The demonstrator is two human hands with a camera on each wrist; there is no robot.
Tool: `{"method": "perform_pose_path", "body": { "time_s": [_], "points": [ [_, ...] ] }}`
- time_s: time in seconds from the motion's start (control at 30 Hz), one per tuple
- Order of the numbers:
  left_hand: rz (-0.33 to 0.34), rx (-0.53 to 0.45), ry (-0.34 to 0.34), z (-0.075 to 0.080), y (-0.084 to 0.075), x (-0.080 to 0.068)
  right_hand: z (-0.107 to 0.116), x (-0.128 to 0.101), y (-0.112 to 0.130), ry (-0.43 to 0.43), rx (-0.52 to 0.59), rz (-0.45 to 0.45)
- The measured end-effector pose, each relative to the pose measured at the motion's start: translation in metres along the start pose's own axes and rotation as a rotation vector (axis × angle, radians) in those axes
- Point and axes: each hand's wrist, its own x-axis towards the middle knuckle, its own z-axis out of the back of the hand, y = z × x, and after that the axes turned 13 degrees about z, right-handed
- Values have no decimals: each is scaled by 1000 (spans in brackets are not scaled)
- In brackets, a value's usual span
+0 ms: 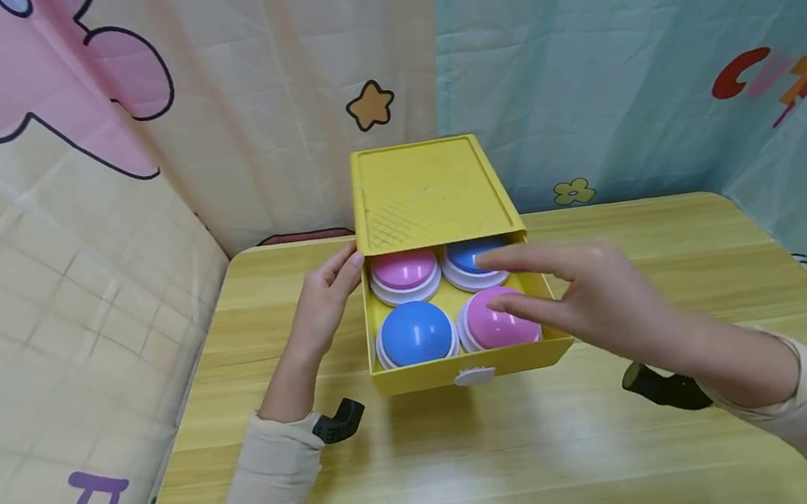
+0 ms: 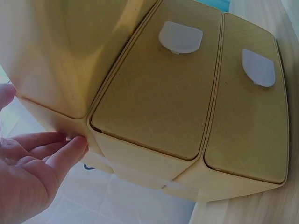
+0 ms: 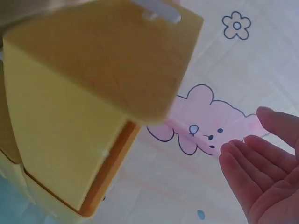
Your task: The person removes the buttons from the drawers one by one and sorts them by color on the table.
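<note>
A yellow drawer cabinet [image 1: 421,193] stands on the wooden table [image 1: 475,462], its top drawer [image 1: 463,366] pulled out toward me. Inside lie two pink domed buttons [image 1: 403,270] [image 1: 497,320] and two blue ones [image 1: 416,334] [image 1: 466,254], each on a white base. My left hand [image 1: 322,300] touches the cabinet's left side with straight fingers [image 2: 70,149]. My right hand [image 1: 589,288] hovers flat over the drawer's right half, fingers extended above the far blue and near pink buttons, holding nothing. The lower drawers [image 2: 159,98] with white handles [image 2: 180,37] stay closed.
Patterned cloth walls [image 1: 70,242] close in the table at the left and back. The table's left edge [image 1: 171,449] runs close to my left forearm. Bare wood lies in front of the drawer and on both sides of the cabinet.
</note>
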Motion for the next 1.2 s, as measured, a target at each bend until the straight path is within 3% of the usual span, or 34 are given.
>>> {"method": "perform_pose_path", "body": {
  "time_s": [0.2,0.43,0.6,0.77,0.87,1.2],
  "points": [
    [-1,-7,-2,-1,-1,0,-2,45,-9,263,36,12],
    [12,5,2,0,0,0,-22,81,-17,624,81,65],
    [20,17,1,0,-1,0,-43,97,-18,870,48,73],
    [17,-17,10,0,-2,0,-63,99,-20,1098,-17,36],
    [15,-30,9,0,-1,0,-70,96,-21,1160,-18,53],
    [8,-34,4,0,0,2,-75,85,-22,1189,19,124]
  ]
}}
